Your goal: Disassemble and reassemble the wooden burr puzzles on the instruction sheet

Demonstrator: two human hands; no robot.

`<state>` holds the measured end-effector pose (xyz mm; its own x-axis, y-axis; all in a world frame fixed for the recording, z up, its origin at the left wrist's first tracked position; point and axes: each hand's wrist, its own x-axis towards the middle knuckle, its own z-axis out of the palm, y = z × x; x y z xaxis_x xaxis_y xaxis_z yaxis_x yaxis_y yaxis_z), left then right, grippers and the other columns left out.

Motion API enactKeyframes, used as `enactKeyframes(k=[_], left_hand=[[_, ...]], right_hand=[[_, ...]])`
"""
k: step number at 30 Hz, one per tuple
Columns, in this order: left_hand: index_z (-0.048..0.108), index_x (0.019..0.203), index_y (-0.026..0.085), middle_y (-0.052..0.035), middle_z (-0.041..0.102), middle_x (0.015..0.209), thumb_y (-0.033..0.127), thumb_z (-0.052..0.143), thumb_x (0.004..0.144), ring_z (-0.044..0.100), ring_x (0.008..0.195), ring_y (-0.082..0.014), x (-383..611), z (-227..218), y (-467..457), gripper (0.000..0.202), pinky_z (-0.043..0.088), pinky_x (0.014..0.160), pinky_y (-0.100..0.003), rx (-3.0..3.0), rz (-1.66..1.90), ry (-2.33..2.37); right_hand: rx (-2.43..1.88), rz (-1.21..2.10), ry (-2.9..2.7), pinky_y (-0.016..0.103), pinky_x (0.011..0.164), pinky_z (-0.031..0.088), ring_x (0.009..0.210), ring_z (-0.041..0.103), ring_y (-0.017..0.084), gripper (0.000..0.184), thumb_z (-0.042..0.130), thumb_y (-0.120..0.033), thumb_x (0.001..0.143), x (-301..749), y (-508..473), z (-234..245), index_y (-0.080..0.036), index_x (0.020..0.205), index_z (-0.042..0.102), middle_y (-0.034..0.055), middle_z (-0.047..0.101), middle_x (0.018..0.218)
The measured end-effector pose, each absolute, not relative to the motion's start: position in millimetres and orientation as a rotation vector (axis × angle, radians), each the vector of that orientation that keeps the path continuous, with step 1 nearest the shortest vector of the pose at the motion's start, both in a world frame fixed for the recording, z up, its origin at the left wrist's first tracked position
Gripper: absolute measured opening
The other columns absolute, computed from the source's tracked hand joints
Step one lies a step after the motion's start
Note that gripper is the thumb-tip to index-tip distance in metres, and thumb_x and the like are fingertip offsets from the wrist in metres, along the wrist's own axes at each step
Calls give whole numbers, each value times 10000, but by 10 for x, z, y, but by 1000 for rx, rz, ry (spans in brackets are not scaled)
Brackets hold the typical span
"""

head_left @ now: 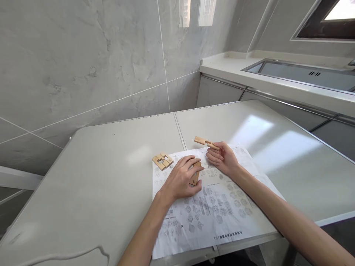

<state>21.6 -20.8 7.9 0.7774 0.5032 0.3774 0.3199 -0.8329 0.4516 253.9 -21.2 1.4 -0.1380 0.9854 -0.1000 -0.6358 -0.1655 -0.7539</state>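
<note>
The wood sits in three spots: some is in each hand, and some lies by itself. A flat set of pieces point(167, 162) lies side by side at the far left corner of the paper point(233, 225), with small gaps showing through it. The left hand point(181, 179) is curled over a block point(194, 179) just above the paper, thumb on one side and fingers on the other; it seems to be grasping it. The right hand point(222, 158) pinches one end of a stick point(201, 140) and holds it up off the table point(133, 144). So things look partway along: the flat set is laid out, but the stick and the block are apart from it and from each other. All the wood is light tan. The stick is long and thin with a notch near its middle. The block has a dark "2" on it, and fingers hide the rest.
</note>
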Motion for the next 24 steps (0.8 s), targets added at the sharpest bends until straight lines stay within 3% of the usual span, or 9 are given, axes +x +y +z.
enactKeyframes(k=[5,12,19,24], left_hand=[[660,1273,232,-107,664,1438,116,501,1036,550,1449,-288,219,-10,-166,308,526,1181,-552,2633,774,749],[625,1262,233,-108,656,1426,104,415,1080,572,1433,-289,221,-65,-127,307,533,1178,-564,2627,850,888],[504,1440,232,-125,633,1424,124,431,1073,603,1353,-283,224,-36,-138,389,549,1134,-519,2534,941,1018],[406,1519,246,-147,565,1469,168,520,1037,571,1370,-304,220,6,-149,502,511,1154,-538,2418,1081,1134]], right_hand=[[-772,1606,-739,229,395,234,431,167,107,430,634,-362,924,2532,-221,21,-244,592,387,-92,214,456],[-922,1493,-916,251,429,263,427,299,99,373,640,-417,969,2429,-258,22,-234,689,476,-68,407,543],[-1141,1230,-1119,254,450,269,460,367,102,357,639,-526,1015,2366,-317,25,-230,818,609,-59,482,614],[-1250,1024,-1225,276,483,287,507,374,134,437,643,-559,1012,2331,-334,15,-238,722,580,-46,467,581]])
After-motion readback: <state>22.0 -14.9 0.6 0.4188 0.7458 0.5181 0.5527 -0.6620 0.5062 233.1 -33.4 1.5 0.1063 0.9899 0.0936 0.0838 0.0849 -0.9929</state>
